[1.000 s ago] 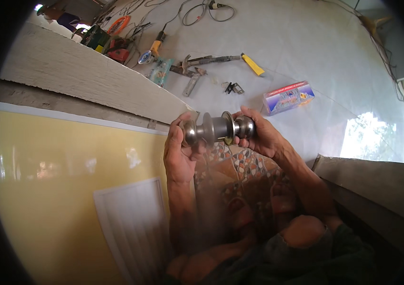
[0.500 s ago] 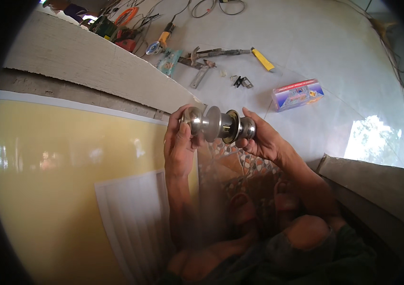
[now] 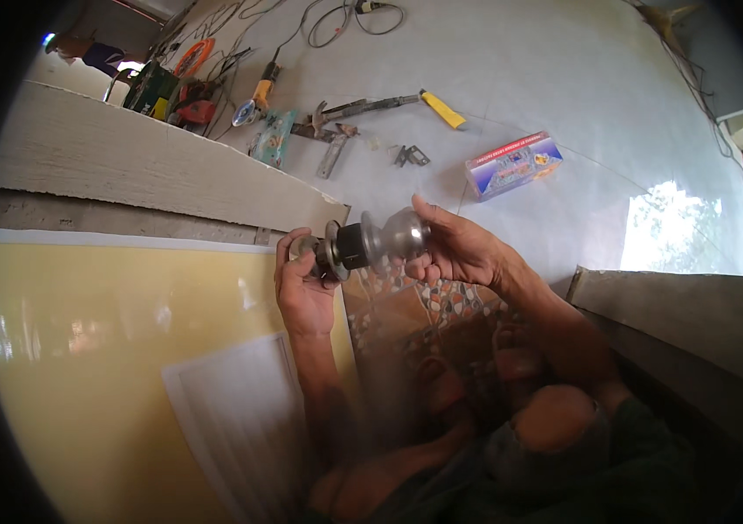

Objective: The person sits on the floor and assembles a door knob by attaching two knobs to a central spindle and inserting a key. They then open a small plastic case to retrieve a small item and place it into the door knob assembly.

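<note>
The doorknob (image 3: 353, 246) is held in the air between the two hands, the left hand (image 3: 302, 279) closed around one knob and the right hand (image 3: 454, 246) gripping the other; as far as can be judged, its halves are lined up as one set but not mounted on the yellow door (image 3: 127, 306). Small metal parts (image 3: 412, 155) lie apart on the shiny pale floor (image 3: 555, 83), near a colourful box (image 3: 514, 166), a hammer (image 3: 373, 106) and a grinder (image 3: 263, 91), with pebble-patterned tile (image 3: 453, 301) under the person's feet.

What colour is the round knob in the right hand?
The knob is silver-grey with a metallic shine; the head view shows it best.
</note>
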`<state>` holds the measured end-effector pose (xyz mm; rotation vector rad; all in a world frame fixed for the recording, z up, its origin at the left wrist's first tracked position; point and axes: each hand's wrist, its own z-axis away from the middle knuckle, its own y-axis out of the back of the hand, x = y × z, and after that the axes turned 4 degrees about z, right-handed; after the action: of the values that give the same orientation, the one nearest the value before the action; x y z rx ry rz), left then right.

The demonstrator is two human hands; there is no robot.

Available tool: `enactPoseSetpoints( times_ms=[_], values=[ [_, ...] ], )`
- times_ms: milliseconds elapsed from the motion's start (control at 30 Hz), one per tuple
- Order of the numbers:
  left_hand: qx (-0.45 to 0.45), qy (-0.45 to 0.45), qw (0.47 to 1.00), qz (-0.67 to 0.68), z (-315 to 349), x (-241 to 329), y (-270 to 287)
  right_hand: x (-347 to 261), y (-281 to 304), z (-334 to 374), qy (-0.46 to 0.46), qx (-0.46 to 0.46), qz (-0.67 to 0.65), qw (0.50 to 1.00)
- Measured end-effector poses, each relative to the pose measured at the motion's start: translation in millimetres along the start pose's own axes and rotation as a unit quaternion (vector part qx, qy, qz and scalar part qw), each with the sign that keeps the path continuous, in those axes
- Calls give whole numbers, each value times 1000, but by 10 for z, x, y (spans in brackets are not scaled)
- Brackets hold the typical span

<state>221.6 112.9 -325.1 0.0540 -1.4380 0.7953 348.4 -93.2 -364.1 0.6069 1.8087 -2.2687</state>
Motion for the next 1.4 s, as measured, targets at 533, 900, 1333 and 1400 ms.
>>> enactPoseSetpoints(
  times_ms=[533,900,1333,1400],
  values=[
    [81,83,986,120,-75,-204,167,123,13,-4,56,-15,-6,998],
    [40,-3,993,112,-34,-163,37,112,20,-11,81,-71,-72,992],
    [-10,169,966,-196,-16,-54,-34,-49,103,83,62,228,332,913],
    [-5,171,967,-188,-12,-84,-1,-41,121,88,52,226,343,910]
  ],
)
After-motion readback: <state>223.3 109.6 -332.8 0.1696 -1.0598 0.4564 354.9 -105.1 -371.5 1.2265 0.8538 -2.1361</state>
